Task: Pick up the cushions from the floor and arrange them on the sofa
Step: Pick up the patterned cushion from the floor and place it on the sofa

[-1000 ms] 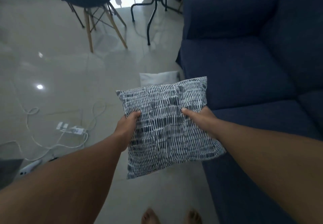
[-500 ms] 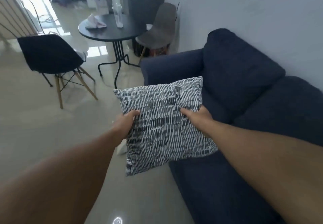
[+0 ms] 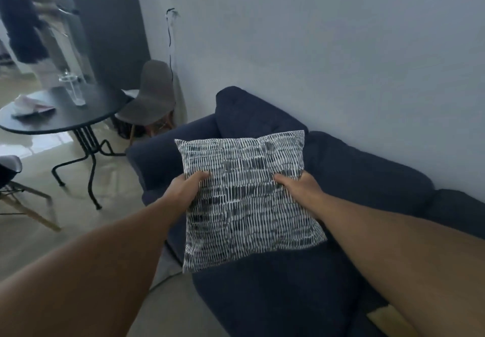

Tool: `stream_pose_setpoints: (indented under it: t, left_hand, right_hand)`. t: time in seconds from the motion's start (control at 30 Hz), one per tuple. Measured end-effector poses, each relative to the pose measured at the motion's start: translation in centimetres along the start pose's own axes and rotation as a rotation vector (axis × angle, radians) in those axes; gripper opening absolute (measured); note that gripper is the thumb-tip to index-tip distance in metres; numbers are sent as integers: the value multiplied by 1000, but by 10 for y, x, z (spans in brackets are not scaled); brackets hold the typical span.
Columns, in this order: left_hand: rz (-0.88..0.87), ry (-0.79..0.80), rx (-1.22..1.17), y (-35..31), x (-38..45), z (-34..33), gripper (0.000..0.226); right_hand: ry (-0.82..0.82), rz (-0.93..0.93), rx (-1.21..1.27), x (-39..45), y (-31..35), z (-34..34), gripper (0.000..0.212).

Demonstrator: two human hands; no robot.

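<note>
Head view. Patterned cushion [image 3: 246, 200], black-and-white dashes, held in the air over the sofa [image 3: 367, 179] seat, near its left-end armrest. Left hand [image 3: 185, 189] clamped on the cushion's left edge; right hand [image 3: 299, 188] clamped on its right edge, thumbs on the face. Beyond the armrest: grey chair [image 3: 154, 95]; round black tabletop [image 3: 78, 116] with a clear bottle [image 3: 72, 87] near its far edge.

Round black table [image 3: 86, 116] holding clear bottle [image 3: 72, 87]; grey chair [image 3: 152, 95] beside.
</note>
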State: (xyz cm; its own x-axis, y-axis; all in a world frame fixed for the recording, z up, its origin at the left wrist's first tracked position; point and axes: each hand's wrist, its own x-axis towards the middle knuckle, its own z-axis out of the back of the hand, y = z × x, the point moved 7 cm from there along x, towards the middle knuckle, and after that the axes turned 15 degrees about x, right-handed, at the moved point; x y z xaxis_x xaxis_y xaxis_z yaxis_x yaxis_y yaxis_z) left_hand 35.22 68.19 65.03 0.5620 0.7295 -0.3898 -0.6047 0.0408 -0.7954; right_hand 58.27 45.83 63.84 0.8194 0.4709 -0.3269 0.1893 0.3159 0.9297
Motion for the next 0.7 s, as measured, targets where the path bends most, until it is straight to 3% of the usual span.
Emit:
stream_pose_setpoints:
  t: [0.07,0.2,0.3,0.53,0.6,0.7]
  left_hand:
    - [-47,24,32,-26,12,-24,46]
    - [-109,97,49,-77,36,-71,47]
    - [-123,134,60,-108,56,-105,54]
    - [-127,277,49,-160,95,-187,74]
    - [-139,288,59,-172,106,-206,83]
    - [-145,322,72,-192,106,-235,67]
  right_hand:
    - [-43,-15,18,1,5,31,105]
    - [-113,0,39,19,14,87,51]
    - [-164,-25,63,34,15,124,41]
    - [-219,-88,92,59,6,197,64]
    - [-219,-92,121,66,2,216,93]
    - [-242,-74,169,75,-12,240,142]
